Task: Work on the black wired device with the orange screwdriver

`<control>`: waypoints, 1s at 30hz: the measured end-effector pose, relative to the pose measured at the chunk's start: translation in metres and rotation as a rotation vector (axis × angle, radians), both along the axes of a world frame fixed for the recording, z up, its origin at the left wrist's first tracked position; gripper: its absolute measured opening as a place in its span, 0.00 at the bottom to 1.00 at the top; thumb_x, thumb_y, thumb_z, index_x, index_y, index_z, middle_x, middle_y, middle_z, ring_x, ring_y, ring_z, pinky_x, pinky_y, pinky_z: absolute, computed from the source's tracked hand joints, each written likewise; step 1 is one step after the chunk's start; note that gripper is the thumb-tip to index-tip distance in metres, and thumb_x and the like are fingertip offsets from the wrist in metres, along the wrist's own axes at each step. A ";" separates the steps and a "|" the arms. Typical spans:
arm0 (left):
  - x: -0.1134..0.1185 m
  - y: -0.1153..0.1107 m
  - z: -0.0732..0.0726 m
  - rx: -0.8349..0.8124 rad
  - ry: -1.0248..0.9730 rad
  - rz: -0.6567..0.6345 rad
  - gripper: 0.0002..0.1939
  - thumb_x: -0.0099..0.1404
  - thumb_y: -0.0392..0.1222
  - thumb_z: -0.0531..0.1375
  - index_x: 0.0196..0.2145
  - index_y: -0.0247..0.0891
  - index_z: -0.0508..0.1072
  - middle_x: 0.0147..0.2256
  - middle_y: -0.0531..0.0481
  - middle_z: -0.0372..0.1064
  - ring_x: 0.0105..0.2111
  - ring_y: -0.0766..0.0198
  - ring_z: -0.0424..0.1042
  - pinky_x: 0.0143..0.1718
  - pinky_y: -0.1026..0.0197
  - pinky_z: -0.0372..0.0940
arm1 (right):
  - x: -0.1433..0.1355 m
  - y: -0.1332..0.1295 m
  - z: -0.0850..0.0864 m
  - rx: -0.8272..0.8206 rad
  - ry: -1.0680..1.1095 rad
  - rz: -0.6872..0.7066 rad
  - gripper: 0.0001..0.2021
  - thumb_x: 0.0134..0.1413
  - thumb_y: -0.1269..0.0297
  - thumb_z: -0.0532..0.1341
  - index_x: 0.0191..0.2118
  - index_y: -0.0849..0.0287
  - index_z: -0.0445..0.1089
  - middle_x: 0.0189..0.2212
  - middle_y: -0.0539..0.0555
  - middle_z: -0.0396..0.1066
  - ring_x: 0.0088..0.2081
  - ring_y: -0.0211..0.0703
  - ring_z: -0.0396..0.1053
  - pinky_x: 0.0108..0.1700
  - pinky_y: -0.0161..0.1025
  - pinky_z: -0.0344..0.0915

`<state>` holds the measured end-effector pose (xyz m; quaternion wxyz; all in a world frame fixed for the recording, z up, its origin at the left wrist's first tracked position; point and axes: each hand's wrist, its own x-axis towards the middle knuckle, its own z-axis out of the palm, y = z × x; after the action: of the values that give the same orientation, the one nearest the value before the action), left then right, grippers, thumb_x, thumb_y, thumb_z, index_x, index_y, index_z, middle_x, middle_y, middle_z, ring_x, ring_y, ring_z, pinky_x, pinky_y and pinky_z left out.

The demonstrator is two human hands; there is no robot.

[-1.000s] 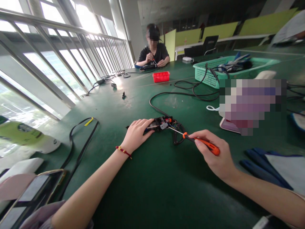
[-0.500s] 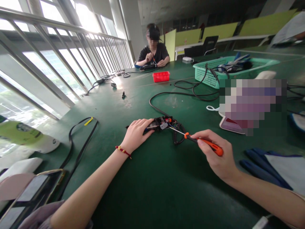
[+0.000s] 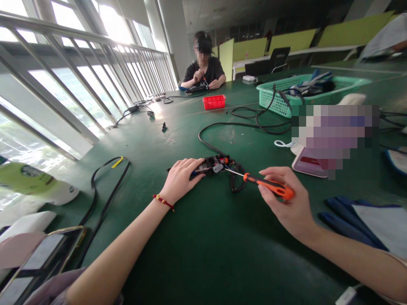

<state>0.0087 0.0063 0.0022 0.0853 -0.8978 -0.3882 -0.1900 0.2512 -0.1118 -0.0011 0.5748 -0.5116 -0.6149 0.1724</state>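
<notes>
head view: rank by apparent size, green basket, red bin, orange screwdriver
1. green basket, largest though far back.
2. orange screwdriver, held in the right hand; it is nearer the camera, so its size is flattered.
3. red bin, smallest; distance makes its true size unsure.

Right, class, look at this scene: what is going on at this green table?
A person seated at the green table presses the left hand on a small opened electrical device with a black cable. The right hand has its grip on an orange-handled screwdriver, tip at the device. Farther along, another person works on a similar item beside a red tray. A green basket holds cables.
</notes>
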 end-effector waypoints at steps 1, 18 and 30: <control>0.000 0.000 0.000 0.003 -0.004 -0.007 0.19 0.66 0.48 0.53 0.51 0.38 0.64 0.44 0.47 0.69 0.42 0.58 0.67 0.45 0.57 0.61 | 0.000 -0.001 0.000 -0.040 0.013 0.024 0.07 0.52 0.68 0.59 0.39 0.55 0.63 0.21 0.45 0.61 0.20 0.34 0.61 0.22 0.32 0.60; 0.001 0.000 0.000 -0.008 -0.005 -0.039 0.19 0.65 0.44 0.52 0.53 0.37 0.63 0.46 0.46 0.68 0.46 0.58 0.66 0.51 0.54 0.57 | -0.002 0.001 -0.002 0.150 -0.023 -0.042 0.15 0.48 0.70 0.62 0.43 0.54 0.62 0.32 0.50 0.67 0.31 0.40 0.69 0.35 0.38 0.67; 0.001 0.001 0.000 -0.026 0.017 -0.042 0.22 0.64 0.39 0.49 0.56 0.38 0.59 0.51 0.47 0.65 0.49 0.57 0.63 0.56 0.51 0.53 | -0.002 0.003 -0.002 0.084 0.003 -0.033 0.13 0.49 0.70 0.62 0.42 0.55 0.62 0.32 0.51 0.68 0.32 0.40 0.70 0.36 0.38 0.67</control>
<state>0.0101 0.0072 0.0018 0.0728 -0.9083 -0.3709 -0.1790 0.2487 -0.1093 -0.0032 0.5994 -0.4969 -0.6123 0.1374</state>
